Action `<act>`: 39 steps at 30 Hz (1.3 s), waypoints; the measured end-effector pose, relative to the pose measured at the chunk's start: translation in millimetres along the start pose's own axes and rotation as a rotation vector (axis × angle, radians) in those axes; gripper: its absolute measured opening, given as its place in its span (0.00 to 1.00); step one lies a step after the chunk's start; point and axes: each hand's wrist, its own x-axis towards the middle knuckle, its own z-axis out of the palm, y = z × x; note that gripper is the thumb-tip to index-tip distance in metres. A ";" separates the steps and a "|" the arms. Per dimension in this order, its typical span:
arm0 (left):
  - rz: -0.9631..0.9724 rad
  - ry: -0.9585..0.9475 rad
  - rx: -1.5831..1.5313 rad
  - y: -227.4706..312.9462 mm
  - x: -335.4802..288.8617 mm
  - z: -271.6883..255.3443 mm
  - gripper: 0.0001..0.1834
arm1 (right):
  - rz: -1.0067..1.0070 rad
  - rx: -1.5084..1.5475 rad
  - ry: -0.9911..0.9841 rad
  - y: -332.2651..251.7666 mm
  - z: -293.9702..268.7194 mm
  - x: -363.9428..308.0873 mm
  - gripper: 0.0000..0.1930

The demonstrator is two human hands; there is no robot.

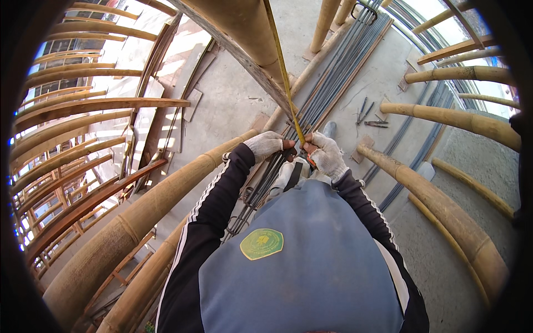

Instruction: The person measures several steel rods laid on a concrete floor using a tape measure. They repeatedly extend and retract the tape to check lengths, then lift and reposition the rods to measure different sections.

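A yellow tape measure blade runs down from the top edge to a spot between my two hands, in front of my body. My right hand, in a white knit glove with bare fingertips, is closed around the tape measure's orange and dark case, which the fingers mostly hide. Gloved the same way, my left hand is closed just left of the blade's lower end. Its fingertips meet at a small dark thing too hidden to name.
Bamboo poles slant around me on both sides, with a wooden beam ahead. Long steel bars lie bundled on the concrete floor. Pliers and another hand tool lie right of the bars.
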 end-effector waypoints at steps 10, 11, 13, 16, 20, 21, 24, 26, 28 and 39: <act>0.030 -0.030 -0.039 -17.0 13.1 -2.2 0.22 | 0.061 0.043 -0.112 4.4 -14.5 4.9 0.06; 0.030 -0.036 -0.053 -17.2 13.4 -2.4 0.22 | 0.062 0.076 -0.134 6.0 -13.8 6.1 0.06; 0.026 -0.041 -0.073 -16.8 13.6 -2.3 0.22 | 0.077 0.133 -0.187 9.4 -12.5 8.3 0.06; 0.038 -0.029 -0.077 -16.0 12.1 -1.0 0.21 | 0.046 0.105 -0.235 10.1 -11.3 6.8 0.06; 0.089 -0.011 -0.026 -17.7 11.3 -1.4 0.21 | -0.006 -0.068 -0.220 -1.0 -13.5 -1.8 0.06; 0.095 -0.009 0.001 -18.7 12.0 -2.2 0.21 | -0.003 -0.049 -0.199 -4.7 -13.3 -4.2 0.06; 0.040 -0.031 -0.066 -21.6 15.2 -3.0 0.21 | -0.019 -0.002 -0.170 -15.7 -13.5 -8.4 0.06; 0.060 -0.040 -0.078 -22.0 15.9 -2.3 0.21 | 0.006 -0.001 -0.168 -22.5 -15.3 -9.2 0.05; 0.056 -0.045 -0.078 -19.4 14.0 -1.6 0.21 | 0.005 0.029 -0.161 -28.4 -18.4 -9.7 0.07; 0.044 -0.062 -0.013 12.2 -7.8 1.1 0.22 | 0.058 0.123 -0.141 -58.0 -34.7 1.2 0.09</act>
